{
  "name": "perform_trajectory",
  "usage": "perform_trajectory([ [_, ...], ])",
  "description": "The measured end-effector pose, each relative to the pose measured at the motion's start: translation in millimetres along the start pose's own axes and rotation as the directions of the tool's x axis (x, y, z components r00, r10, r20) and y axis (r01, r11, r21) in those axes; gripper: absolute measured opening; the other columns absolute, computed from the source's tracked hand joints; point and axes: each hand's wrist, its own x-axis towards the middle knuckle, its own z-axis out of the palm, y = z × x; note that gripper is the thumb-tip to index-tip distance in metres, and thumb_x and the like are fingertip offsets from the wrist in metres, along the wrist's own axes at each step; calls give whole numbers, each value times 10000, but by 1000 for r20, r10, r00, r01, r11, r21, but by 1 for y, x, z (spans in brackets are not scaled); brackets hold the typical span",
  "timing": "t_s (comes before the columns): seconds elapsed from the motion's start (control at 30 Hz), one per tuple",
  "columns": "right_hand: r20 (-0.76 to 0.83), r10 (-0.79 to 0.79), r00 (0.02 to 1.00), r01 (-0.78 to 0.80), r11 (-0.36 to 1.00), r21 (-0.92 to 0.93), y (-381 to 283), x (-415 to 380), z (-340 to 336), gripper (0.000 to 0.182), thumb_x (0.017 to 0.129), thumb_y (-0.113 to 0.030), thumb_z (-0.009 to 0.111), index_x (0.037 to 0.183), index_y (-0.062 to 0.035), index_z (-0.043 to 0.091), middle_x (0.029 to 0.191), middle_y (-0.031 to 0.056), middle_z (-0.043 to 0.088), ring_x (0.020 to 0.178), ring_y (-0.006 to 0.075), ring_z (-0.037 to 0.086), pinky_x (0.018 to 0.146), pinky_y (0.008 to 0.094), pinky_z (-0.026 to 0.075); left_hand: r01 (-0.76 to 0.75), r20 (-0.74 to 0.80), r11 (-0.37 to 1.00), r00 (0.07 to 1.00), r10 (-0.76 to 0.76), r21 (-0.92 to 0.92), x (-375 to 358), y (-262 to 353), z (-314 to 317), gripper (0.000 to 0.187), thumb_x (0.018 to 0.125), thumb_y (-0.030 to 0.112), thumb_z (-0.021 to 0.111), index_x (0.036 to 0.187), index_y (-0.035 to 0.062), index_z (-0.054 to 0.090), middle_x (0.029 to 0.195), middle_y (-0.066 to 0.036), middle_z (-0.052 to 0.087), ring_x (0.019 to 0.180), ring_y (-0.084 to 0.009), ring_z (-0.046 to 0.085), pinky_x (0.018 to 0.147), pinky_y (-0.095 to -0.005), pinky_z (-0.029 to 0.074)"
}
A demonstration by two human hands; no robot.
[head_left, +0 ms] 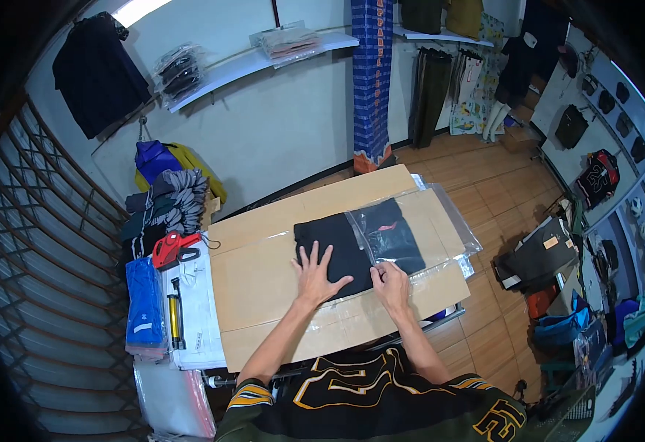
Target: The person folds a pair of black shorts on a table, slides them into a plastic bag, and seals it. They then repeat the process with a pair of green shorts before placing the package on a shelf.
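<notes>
A folded black garment (342, 261) lies on a cardboard sheet (256, 272) that covers the table. Its right part sits inside a clear plastic bag (451, 217), and a small red mark shows through the film. My left hand (315, 277) rests spread on the uncovered part of the cloth, fingers apart. At the near side of the bag's mouth, my right hand (391, 286) pinches the plastic edge between thumb and fingers. The far end of the bag lies flat past the garment.
Left of the cardboard are a red tape dispenser (173, 249), a yellow-and-black pump-like tool (175, 317), blue packaged clothing (145, 302) and a pile of dark clothes (171, 206). Clear bags (175, 398) lie nearer me. A patterned blue pillar (372, 81) stands behind the table.
</notes>
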Motion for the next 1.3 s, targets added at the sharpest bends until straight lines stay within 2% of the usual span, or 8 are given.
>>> perform_trajectory([
  [0.23,-31,93,995,-87,983,163,11,-4,-25,159,928,-104,759,1038,10,750,919,170,767,746,268,751,673,368,574,-91,61,954,992,113,-285,27,51,18,1064,788,651,835,1635,164,414,1728,-277,220,1562,-598,153,1202,-788,138],
  [0.33,-114,142,983,-119,976,183,31,-9,-49,178,939,-104,754,1063,22,746,926,179,775,757,256,756,686,361,582,-163,62,828,971,231,-537,22,27,0,1120,745,582,902,1640,131,401,1743,-275,173,1593,-527,171,1240,-748,112],
  [0.47,-156,250,956,-215,953,212,80,-20,-85,194,960,-101,738,1101,32,742,953,168,788,798,220,745,724,343,587,-159,218,973,956,194,-168,20,-3,-23,1227,639,652,927,1639,152,419,1741,-260,203,1592,-529,170,1204,-806,115],
  [0.6,-215,333,918,-282,930,238,113,-17,-119,198,961,-94,731,1105,41,742,944,165,788,811,209,739,736,337,585,-153,252,984,952,171,-89,21,1,-5,1248,614,672,919,1635,151,427,1735,-213,268,1601,-512,157,1197,-821,91],
  [0.8,-254,330,909,-276,934,227,137,19,-157,189,954,-92,731,1071,56,745,934,167,787,819,211,743,751,335,588,-143,250,980,952,174,-137,41,59,4,1159,638,611,921,1586,99,491,1748,-188,252,1604,-513,138,1207,-812,57],
  [0.93,-278,258,925,-203,956,212,149,49,-172,203,949,-89,736,1088,59,739,925,160,783,813,206,740,749,336,585,-190,253,980,947,200,-65,61,78,30,1187,634,710,874,1597,138,483,1743,-192,266,1601,-519,143,1172,-851,58],
  [1.07,-238,266,934,-217,953,210,161,73,-187,228,942,-95,747,1110,58,731,930,162,779,806,206,737,742,339,580,-218,141,966,961,237,-136,68,94,47,1100,659,732,848,1475,36,600,1725,-188,308,1620,-478,108,1157,-868,52],
  [1.3,-211,194,958,-197,980,7,217,126,-195,341,930,-158,780,1196,40,702,1076,214,770,927,262,744,823,372,581,-193,107,970,972,209,-146,62,103,44,1017,681,655,885,1409,-6,626,1715,-216,307,1600,-473,198,1247,-748,123],
])
